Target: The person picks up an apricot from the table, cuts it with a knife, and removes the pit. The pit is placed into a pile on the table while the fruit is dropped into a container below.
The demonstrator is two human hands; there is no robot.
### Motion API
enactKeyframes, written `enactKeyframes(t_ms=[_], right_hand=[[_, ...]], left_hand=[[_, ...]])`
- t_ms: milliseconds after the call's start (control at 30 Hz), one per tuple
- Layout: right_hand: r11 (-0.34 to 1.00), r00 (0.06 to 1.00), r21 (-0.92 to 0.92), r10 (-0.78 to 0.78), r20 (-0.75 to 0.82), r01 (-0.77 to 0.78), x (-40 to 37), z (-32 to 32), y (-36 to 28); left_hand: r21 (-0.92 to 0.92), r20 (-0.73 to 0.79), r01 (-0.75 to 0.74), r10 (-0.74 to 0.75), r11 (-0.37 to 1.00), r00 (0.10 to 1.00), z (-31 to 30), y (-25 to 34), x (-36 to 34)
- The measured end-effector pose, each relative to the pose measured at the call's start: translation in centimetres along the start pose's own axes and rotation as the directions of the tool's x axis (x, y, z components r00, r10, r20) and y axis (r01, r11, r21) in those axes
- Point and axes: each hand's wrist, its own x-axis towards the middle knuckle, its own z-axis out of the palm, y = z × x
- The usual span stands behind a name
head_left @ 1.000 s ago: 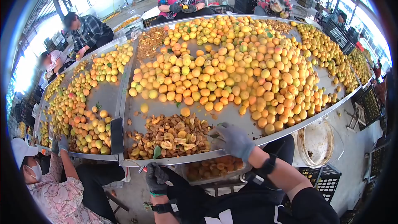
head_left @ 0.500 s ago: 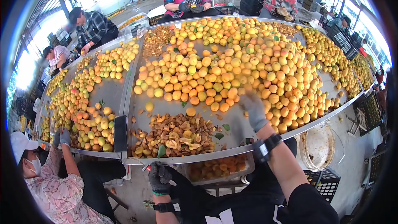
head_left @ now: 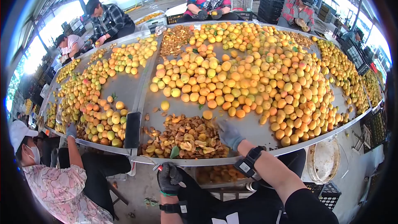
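My right hand (head_left: pixel 230 135), in a grey glove, reaches over the metal table at the right edge of a heap of split, brownish apricot pieces (head_left: pixel 192 135). Its fingers point forward and look stretched out, slightly blurred, with no fruit visible in them. A single whole apricot (head_left: pixel 207 115) lies just beyond its fingertips. My left hand (head_left: pixel 169 177), in a dark glove, is closed below the table's front edge around a small tool with a red and silver end (head_left: pixel 157 167); the rest of the tool is hidden.
Whole apricots (head_left: pixel 248 74) cover much of the table, banked high on the right. A black upright panel (head_left: pixel 132 130) stands at the divider (head_left: pixel 145 95). A co-worker in a white cap (head_left: pixel 25 135) sits left; others sit opposite. A white bucket (head_left: pixel 321 161) stands at right.
My right hand has moved left and toward me, from the whole apricots to the edge of the split pieces. My left hand keeps its grip. The view has shifted slightly left.
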Motion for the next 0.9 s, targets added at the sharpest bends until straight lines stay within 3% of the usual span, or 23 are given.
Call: enactKeyframes(t_ms=[67,133,200,267,367,400,467,533,600,633,700,733,767,800,867,900], right_hand=[[0.922,0.990,0.381,-0.014,-0.137,0.066,1.5,-2.3,-3.1],[0.930,0.994,0.364,-0.018,-0.109,0.057,3.3,-3.3,-3.9],[0.993,0.998,0.115,-0.026,-0.065,0.034,4.8,-3.7,-4.1],[0.997,0.998,0.053,-0.059,0.000,0.059,5.9,-3.1,-3.9],[0.976,0.959,-0.190,-0.053,0.278,0.110,7.2,-1.2,-3.2],[0.975,0.958,-0.193,-0.053,0.281,0.111,7.2,-1.4,-3.4],[0.992,0.979,-0.124,0.017,0.202,0.008,7.5,-1.6,-3.6],[0.992,0.989,0.082,-0.082,-0.121,0.092,7.8,-2.2,-2.1],[0.831,0.919,0.519,0.343,-0.194,-0.201,8.9,-4.4,-1.1],[0.833,0.919,0.514,0.345,-0.192,-0.205,8.8,-5.2,-0.4],[0.700,0.748,0.709,0.429,-0.506,0.078,8.6,-7.0,0.9],[0.704,0.745,0.705,0.428,-0.512,0.080,8.2,-6.7,2.3],[0.816,0.903,0.569,0.316,-0.290,-0.103,7.2,-5.6,3.6],[0.906,0.970,0.361,0.242,-0.011,-0.222,6.2,-4.8,4.4],[0.947,0.991,0.299,0.090,0.103,-0.117,4.4,-2.7,3.1],[0.947,0.991,0.300,0.086,0.107,-0.115,4.4,-2.0,2.0]], left_hand=[[0.011,-0.021,-0.006,0.007,1.000,1.000,0.1,0.1,-0.1],[0.021,-0.039,-0.005,0.006,1.000,0.999,0.6,0.1,-0.3],[-0.028,-0.096,-0.003,0.000,1.000,0.995,1.6,0.4,-0.3],[-0.004,-0.101,-0.013,0.013,1.000,0.995,2.0,0.5,-0.3],[0.034,-0.098,-0.026,0.029,0.999,0.995,1.8,0.6,-0.1],[0.050,-0.092,-0.025,0.029,0.998,0.995,1.8,0.6,-0.2],[0.043,-0.102,-0.020,0.024,0.999,0.995,1.7,0.7,-0.3],[0.031,-0.118,-0.014,0.018,0.999,0.993,1.9,0.7,-0.4],[0.026,-0.143,0.008,-0.004,1.000,0.990,2.5,0.8,-0.4],[0.020,-0.145,0.011,-0.008,1.000,0.989,2.5,0.8,-0.5],[0.040,-0.141,-0.011,0.016,0.999,0.990,2.7,0.9,-0.4],[0.037,-0.135,-0.008,0.013,0.999,0.991,2.7,1.0,-0.3],[0.040,-0.136,-0.008,0.013,0.999,0.991,2.6,1.0,-0.4],[0.042,-0.137,-0.009,0.015,0.999,0.990,2.5,0.9,-0.4],[0.026,-0.131,0.002,0.001,1.000,0.991,2.6,1.0,-0.4],[0.015,-0.128,0.010,-0.008,1.000,0.992,2.6,1.1,-0.5]])
